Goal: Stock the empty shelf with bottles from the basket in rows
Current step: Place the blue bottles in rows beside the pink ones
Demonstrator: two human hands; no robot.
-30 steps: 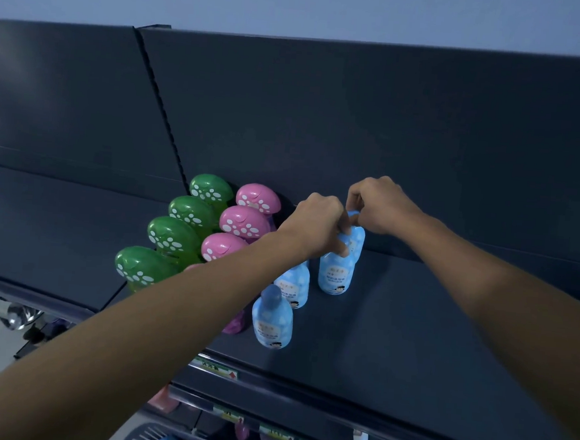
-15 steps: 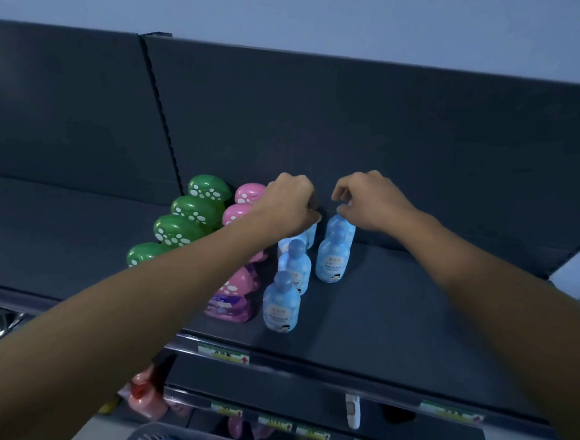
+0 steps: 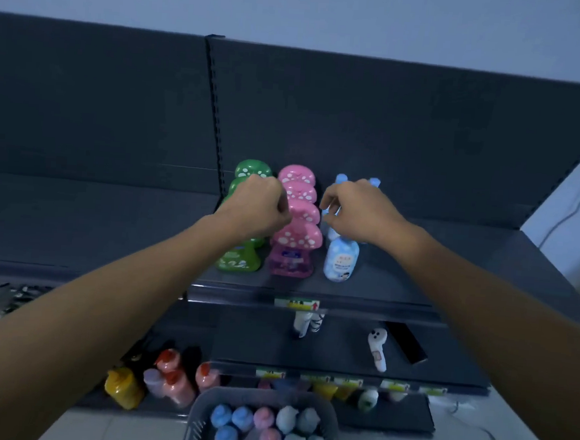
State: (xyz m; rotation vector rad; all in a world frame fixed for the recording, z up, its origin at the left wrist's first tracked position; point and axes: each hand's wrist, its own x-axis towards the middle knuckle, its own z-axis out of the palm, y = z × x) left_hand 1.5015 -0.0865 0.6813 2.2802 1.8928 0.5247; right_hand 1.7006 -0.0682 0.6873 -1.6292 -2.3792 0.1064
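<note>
On the dark shelf stand three rows of bottles running front to back: green mushroom-capped bottles, pink mushroom-capped bottles and light blue bottles. My left hand is a closed fist in front of the green row and holds nothing. My right hand hovers over the blue row with loosely curled fingers, hiding the middle bottles; I see nothing gripped in it. The grey basket sits below at the bottom edge, with several blue, pink and pale bottles in it.
The shelf right of the blue row is bare. A lower shelf carries a white ghost-shaped bottle and a black box. Orange and yellow bottles stand on the lowest shelf at the left. An upright slotted post divides the back panel.
Both hands have let go of the blue bottles at the back of the row and drawn back toward me. My view has tilted down, and the basket has come into sight.
</note>
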